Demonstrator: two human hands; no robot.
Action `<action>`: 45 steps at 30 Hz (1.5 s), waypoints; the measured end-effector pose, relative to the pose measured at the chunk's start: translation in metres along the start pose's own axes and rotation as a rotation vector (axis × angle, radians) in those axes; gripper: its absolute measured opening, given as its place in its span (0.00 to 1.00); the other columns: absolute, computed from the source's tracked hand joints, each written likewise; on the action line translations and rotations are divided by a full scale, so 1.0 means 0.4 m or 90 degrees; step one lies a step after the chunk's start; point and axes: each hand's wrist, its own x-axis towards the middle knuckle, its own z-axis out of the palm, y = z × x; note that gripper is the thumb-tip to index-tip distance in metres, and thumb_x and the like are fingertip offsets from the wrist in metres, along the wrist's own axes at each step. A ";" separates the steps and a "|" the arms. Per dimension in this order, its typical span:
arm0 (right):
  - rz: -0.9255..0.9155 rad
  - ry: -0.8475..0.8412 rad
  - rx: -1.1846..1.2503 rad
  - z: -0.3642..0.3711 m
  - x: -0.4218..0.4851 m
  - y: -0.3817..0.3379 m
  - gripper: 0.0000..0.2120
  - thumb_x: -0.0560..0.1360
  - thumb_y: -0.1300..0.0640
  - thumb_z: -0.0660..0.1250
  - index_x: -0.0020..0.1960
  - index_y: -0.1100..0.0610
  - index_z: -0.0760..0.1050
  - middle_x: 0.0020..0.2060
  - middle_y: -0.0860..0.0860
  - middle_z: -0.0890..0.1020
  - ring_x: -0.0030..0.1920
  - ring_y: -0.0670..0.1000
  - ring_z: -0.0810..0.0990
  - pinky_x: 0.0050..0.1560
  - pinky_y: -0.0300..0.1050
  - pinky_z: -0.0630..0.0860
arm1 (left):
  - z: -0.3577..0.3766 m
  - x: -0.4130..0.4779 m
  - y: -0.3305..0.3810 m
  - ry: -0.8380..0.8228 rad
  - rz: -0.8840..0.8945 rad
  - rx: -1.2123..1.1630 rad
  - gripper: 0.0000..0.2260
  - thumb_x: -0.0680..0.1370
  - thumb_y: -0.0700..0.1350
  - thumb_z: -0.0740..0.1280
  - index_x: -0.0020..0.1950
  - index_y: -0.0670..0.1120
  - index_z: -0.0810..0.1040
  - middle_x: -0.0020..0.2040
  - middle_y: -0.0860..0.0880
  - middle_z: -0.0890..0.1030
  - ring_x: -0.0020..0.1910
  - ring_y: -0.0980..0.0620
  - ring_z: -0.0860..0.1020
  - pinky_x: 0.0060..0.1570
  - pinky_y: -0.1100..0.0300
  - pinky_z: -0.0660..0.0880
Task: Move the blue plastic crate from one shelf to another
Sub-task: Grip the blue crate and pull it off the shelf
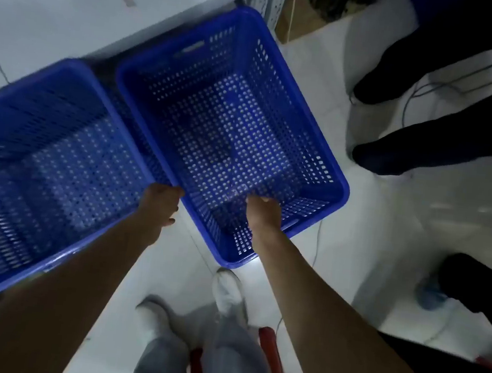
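Observation:
A blue perforated plastic crate sits in the middle of the head view, empty, its far end against a white shelf. My left hand grips the crate's near left rim at the corner. My right hand reaches over the near rim, fingers curled inside the crate's near wall. A second blue crate, also empty, sits directly to the left, touching the first along one side; my left forearm crosses its near edge.
White tiled floor lies below. Dark-trousered legs of other people stand at the right, with cables on the floor. My own legs and white shoes are below the crate, beside a red object.

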 end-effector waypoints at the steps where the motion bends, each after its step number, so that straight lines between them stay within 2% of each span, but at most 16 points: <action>1: 0.012 0.025 0.020 -0.010 0.015 0.007 0.07 0.80 0.60 0.62 0.43 0.57 0.73 0.35 0.49 0.73 0.34 0.49 0.71 0.34 0.43 0.67 | 0.008 0.016 -0.005 0.021 0.007 -0.003 0.05 0.80 0.44 0.63 0.49 0.43 0.75 0.45 0.44 0.73 0.42 0.47 0.72 0.41 0.53 0.75; 4: 0.076 0.110 0.100 -0.043 0.086 0.055 0.05 0.77 0.58 0.65 0.50 0.58 0.73 0.44 0.52 0.79 0.40 0.52 0.77 0.40 0.45 0.77 | 0.028 0.073 -0.026 0.053 -0.016 -0.040 0.18 0.77 0.49 0.66 0.64 0.41 0.74 0.55 0.44 0.76 0.50 0.46 0.74 0.38 0.52 0.75; 6: 0.106 0.167 0.111 -0.065 0.124 0.085 0.21 0.72 0.53 0.68 0.62 0.58 0.72 0.60 0.56 0.79 0.54 0.59 0.80 0.58 0.57 0.80 | 0.046 0.099 -0.036 0.068 -0.046 -0.056 0.26 0.77 0.52 0.66 0.72 0.43 0.70 0.64 0.43 0.76 0.57 0.44 0.75 0.44 0.49 0.75; 8: 0.139 0.222 0.083 -0.093 0.152 0.106 0.28 0.75 0.51 0.69 0.71 0.60 0.67 0.66 0.57 0.74 0.61 0.60 0.77 0.65 0.58 0.77 | 0.059 0.122 -0.045 0.077 -0.064 -0.073 0.27 0.77 0.52 0.66 0.75 0.46 0.67 0.68 0.44 0.73 0.63 0.43 0.73 0.54 0.46 0.75; 11: 0.169 0.236 0.114 -0.132 0.195 0.141 0.29 0.78 0.51 0.69 0.72 0.61 0.62 0.64 0.57 0.70 0.55 0.56 0.72 0.58 0.52 0.74 | 0.082 0.149 -0.055 0.065 -0.094 -0.090 0.29 0.78 0.53 0.67 0.77 0.49 0.65 0.69 0.47 0.71 0.68 0.44 0.70 0.65 0.44 0.71; 15: 0.174 0.176 0.175 -0.130 0.221 0.153 0.27 0.78 0.54 0.69 0.73 0.59 0.63 0.62 0.55 0.74 0.53 0.55 0.74 0.52 0.50 0.72 | 0.103 0.160 -0.063 0.036 -0.115 -0.113 0.29 0.76 0.54 0.69 0.76 0.49 0.68 0.74 0.48 0.69 0.69 0.46 0.70 0.60 0.47 0.72; 20: 0.189 0.113 0.284 -0.114 0.265 0.183 0.21 0.77 0.56 0.71 0.68 0.57 0.72 0.54 0.55 0.82 0.47 0.54 0.80 0.47 0.49 0.76 | 0.112 0.175 -0.081 0.003 -0.131 -0.130 0.24 0.77 0.50 0.69 0.73 0.50 0.72 0.70 0.47 0.74 0.66 0.48 0.73 0.54 0.48 0.73; 23: 0.180 0.104 0.315 -0.129 0.281 0.201 0.19 0.76 0.54 0.73 0.65 0.56 0.74 0.56 0.54 0.83 0.50 0.55 0.82 0.58 0.53 0.80 | 0.108 0.183 -0.098 -0.018 -0.129 -0.146 0.20 0.77 0.49 0.68 0.69 0.49 0.75 0.63 0.48 0.77 0.60 0.49 0.76 0.51 0.50 0.74; 26: 0.160 0.092 0.327 -0.139 0.281 0.217 0.21 0.75 0.52 0.75 0.65 0.56 0.75 0.58 0.54 0.84 0.54 0.57 0.84 0.65 0.58 0.79 | 0.093 0.181 -0.104 -0.014 -0.119 -0.151 0.10 0.77 0.48 0.67 0.58 0.50 0.77 0.57 0.47 0.78 0.56 0.49 0.77 0.49 0.50 0.75; 28: 0.148 0.102 0.332 -0.139 0.272 0.212 0.22 0.75 0.51 0.75 0.65 0.55 0.75 0.57 0.54 0.84 0.53 0.56 0.84 0.60 0.57 0.81 | 0.078 0.180 -0.101 -0.007 -0.122 -0.154 0.05 0.77 0.48 0.68 0.51 0.51 0.77 0.55 0.47 0.79 0.53 0.48 0.79 0.48 0.50 0.76; 30: 0.148 0.134 0.346 -0.141 0.257 0.195 0.19 0.75 0.51 0.75 0.63 0.56 0.75 0.52 0.53 0.84 0.46 0.54 0.83 0.47 0.51 0.81 | 0.069 0.174 -0.097 -0.007 -0.123 -0.158 0.02 0.77 0.48 0.67 0.47 0.51 0.76 0.54 0.46 0.79 0.49 0.49 0.79 0.50 0.50 0.76; 33: 0.163 0.206 0.366 -0.150 0.231 0.171 0.17 0.76 0.50 0.72 0.59 0.59 0.77 0.40 0.51 0.81 0.34 0.51 0.78 0.37 0.47 0.76 | 0.069 0.153 -0.088 0.010 -0.117 -0.150 0.06 0.78 0.48 0.66 0.53 0.48 0.78 0.53 0.46 0.79 0.45 0.50 0.79 0.50 0.51 0.76; 36: 0.150 0.267 0.330 -0.169 0.206 0.167 0.15 0.77 0.48 0.69 0.56 0.59 0.77 0.42 0.51 0.82 0.37 0.53 0.80 0.40 0.48 0.76 | 0.062 0.141 -0.059 0.025 -0.096 -0.168 0.22 0.75 0.48 0.70 0.68 0.44 0.75 0.51 0.44 0.78 0.41 0.50 0.78 0.42 0.53 0.78; 39: 0.115 0.312 0.284 -0.200 0.186 0.171 0.14 0.80 0.47 0.66 0.52 0.59 0.75 0.38 0.50 0.79 0.36 0.53 0.79 0.43 0.48 0.76 | 0.049 0.190 -0.043 0.060 -0.088 -0.161 0.33 0.65 0.52 0.73 0.68 0.42 0.76 0.56 0.36 0.80 0.44 0.40 0.78 0.36 0.49 0.79; 42: 0.096 0.352 0.252 -0.230 0.170 0.179 0.14 0.81 0.47 0.65 0.46 0.58 0.74 0.37 0.52 0.79 0.34 0.52 0.78 0.42 0.48 0.77 | 0.049 0.177 0.007 0.075 -0.083 -0.202 0.28 0.70 0.47 0.74 0.68 0.40 0.73 0.45 0.43 0.76 0.36 0.43 0.75 0.37 0.53 0.78; 45: 0.063 0.400 0.207 -0.263 0.159 0.185 0.16 0.80 0.48 0.65 0.39 0.58 0.73 0.35 0.53 0.79 0.33 0.52 0.77 0.39 0.46 0.74 | 0.065 0.124 0.050 0.047 -0.119 -0.242 0.18 0.74 0.46 0.72 0.59 0.46 0.71 0.44 0.47 0.71 0.38 0.49 0.72 0.44 0.52 0.78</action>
